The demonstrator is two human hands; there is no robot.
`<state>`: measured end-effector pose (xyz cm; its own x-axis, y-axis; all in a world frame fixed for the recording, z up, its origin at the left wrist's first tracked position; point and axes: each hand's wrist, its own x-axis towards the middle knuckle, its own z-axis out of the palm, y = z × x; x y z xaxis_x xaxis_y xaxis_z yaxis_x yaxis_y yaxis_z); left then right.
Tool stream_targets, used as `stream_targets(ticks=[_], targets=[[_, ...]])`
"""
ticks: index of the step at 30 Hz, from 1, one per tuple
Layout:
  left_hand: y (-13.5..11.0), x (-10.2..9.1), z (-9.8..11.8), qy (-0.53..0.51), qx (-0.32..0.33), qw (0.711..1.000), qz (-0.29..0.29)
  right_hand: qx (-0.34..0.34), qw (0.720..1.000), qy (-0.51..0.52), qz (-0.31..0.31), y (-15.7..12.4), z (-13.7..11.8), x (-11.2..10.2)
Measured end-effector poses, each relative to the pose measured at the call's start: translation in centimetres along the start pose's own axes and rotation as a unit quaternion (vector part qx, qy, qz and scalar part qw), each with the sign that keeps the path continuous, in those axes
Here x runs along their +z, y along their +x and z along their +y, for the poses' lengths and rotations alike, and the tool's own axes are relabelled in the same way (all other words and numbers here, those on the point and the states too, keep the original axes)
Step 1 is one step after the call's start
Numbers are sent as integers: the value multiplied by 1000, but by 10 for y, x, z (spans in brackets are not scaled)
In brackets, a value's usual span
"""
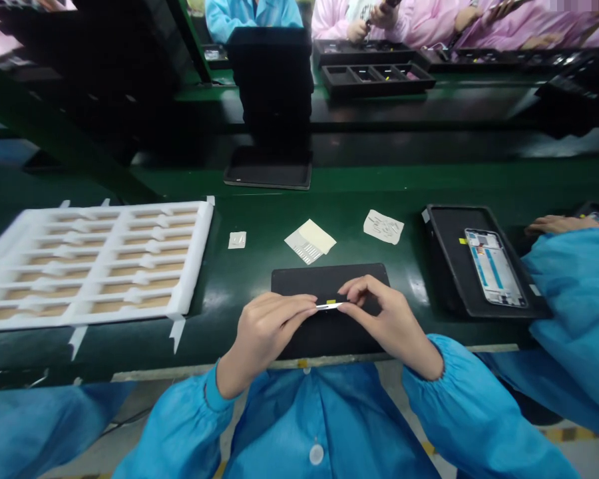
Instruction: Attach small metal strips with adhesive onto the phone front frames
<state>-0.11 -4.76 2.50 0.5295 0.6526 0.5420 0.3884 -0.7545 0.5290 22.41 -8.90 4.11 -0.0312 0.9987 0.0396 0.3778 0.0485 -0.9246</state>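
Between my hands is a thin, silver-white piece (pixel 328 307), seen almost edge-on, which looks like a phone frame; a small yellow tab (pixel 331 302) shows just behind it. My left hand (pixel 274 322) pinches its left end, thumb below and fingers stretched along the top. At the right end, my right hand (pixel 382 313) grips it with the thumb, its index finger bent over the far side. Most of the piece's face is hidden. Beneath both hands lies a black mat or tray (pixel 329 339) at the table's front edge.
Beyond the mat lie sticker sheets (pixel 310 241), a small clear-white sheet (pixel 237 240) and a used backing sheet (pixel 383 227). A white foam slotted tray (pixel 192 266) stands left. Right, a black tray (pixel 442 266) holds a phone frame (pixel 495 268), beside a co-worker's sleeve (pixel 574 279). Black trays (pixel 272 80) are stacked ahead.
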Motion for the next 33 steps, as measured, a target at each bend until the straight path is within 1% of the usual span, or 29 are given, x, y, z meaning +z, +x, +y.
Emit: stream_targets(ticks=[5, 8, 11, 13, 15, 18, 20, 22, 26, 29, 31, 33], targets=[[0, 1, 4, 41, -1, 999, -31, 26, 999, 38, 15, -4, 8, 6], [1, 1, 7, 49, -10, 998, -39, 23, 999, 40, 21, -5, 9, 7], [2, -1, 11, 71, -4, 996, -49, 9, 999, 31, 27, -5, 11, 8], [3, -2, 13, 94, 7, 994, -59, -16, 999, 15, 34, -6, 12, 10], [3, -2, 13, 107, 11, 992, -68, -68, 997, -9, 39, -8, 13, 11], [4, 0, 11, 91, -4, 993, -73, -151, 986, -68, 28, -11, 13, 15], [4, 2, 8, 79, -15, 994, -75, -184, 975, -123, 22, -13, 15, 17], [3, 4, 6, 75, -19, 994, -72, -211, 960, -180, 33, -15, 17, 20], [-3, 4, 5, 82, 8, 996, -31, -271, 924, -263, 61, -17, 24, 24], [-8, 3, 4, 114, 46, 992, -21, -293, 915, -269, 68, -15, 26, 24], [-9, 4, 1, 141, 70, 987, -16, -284, 922, -255, 69, -13, 26, 24], [-7, 6, -2, 161, 89, 983, -7, -257, 934, -241, 64, -10, 25, 25]])
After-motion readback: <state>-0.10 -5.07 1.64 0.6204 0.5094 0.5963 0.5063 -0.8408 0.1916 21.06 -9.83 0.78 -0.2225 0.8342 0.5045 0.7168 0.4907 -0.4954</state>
